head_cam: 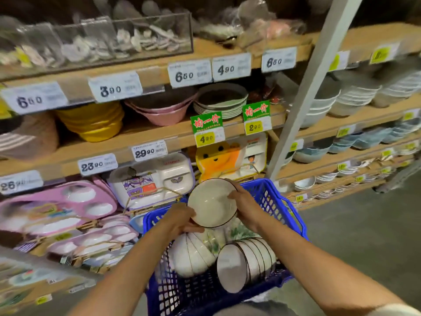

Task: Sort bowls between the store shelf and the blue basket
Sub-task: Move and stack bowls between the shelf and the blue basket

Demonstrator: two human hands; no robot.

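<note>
I hold a white bowl with a dark rim (210,201) above the blue basket (282,204), its opening tilted toward me. My left hand (182,221) grips its lower left edge. My right hand (242,199) grips its right rim. Inside the basket lie two stacks of white bowls on their sides, one stack at the left (193,256) and a dark-rimmed stack at the right (243,263). More bowls with a green leaf pattern (237,231) sit behind them. The store shelf (145,133) rises just beyond the basket.
Shelves hold yellow bowls (93,122), pink bowls (164,110), stacked plates (222,101) and children's divided trays (155,179). A white upright post (305,99) splits the shelving; white and blue bowls (355,96) fill the right section. Grey floor (364,236) lies to the right.
</note>
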